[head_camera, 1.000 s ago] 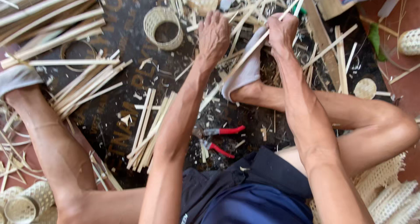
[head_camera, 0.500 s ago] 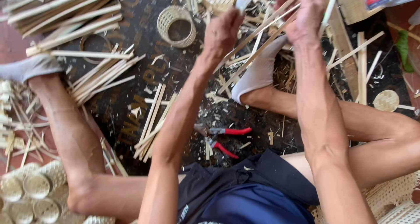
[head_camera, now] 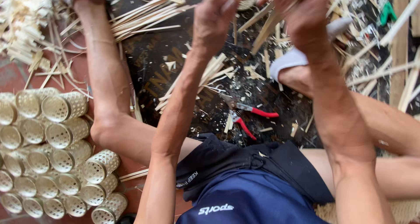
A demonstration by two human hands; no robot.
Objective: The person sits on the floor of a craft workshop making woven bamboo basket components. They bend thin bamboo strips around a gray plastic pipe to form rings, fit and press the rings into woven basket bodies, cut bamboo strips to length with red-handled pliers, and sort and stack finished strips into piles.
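Both hands — left hand (head_camera: 217, 15), right hand (head_camera: 298, 12) — grip bamboo strips (head_camera: 267, 25) above red-handled pliers (head_camera: 247, 116).

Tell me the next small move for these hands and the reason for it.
Probably bring the left hand across to steady the bamboo strips that the right hand grips. Both hands are raised together at the top of the view, the strips slanting loose between them.

- One head view only, looking steeply down, close over both forearms and the lap.
- It takes in the dark mat (head_camera: 166, 75) and the woven cups (head_camera: 57, 154) at left.
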